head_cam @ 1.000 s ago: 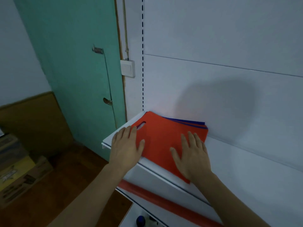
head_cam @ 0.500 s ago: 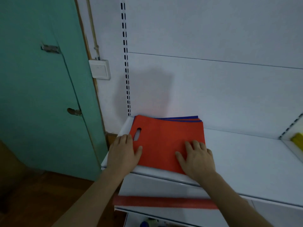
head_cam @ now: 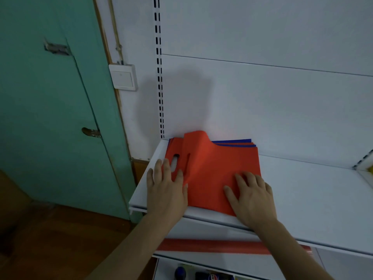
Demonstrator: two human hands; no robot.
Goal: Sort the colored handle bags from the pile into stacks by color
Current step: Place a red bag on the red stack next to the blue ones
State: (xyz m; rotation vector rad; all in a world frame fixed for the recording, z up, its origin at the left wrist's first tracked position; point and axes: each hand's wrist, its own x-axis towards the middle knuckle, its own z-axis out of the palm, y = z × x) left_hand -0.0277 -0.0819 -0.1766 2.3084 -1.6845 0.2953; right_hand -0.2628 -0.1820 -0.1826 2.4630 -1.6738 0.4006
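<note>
The pile (head_cam: 220, 170) sits at the shelf's (head_cam: 302, 199) left end. The left hand (head_cam: 166, 188) lifts the top red bag's (head_cam: 198, 147) handle edge; whether it pinches is unclear. The right hand (head_cam: 252, 196) presses flat, fingers straight. Without a secure pinch, the bag beneath may drag along.

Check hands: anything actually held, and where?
Left hand lifts the top red bag's handle end, thumb under its edge. Right hand presses flat on it, no grip.
</note>
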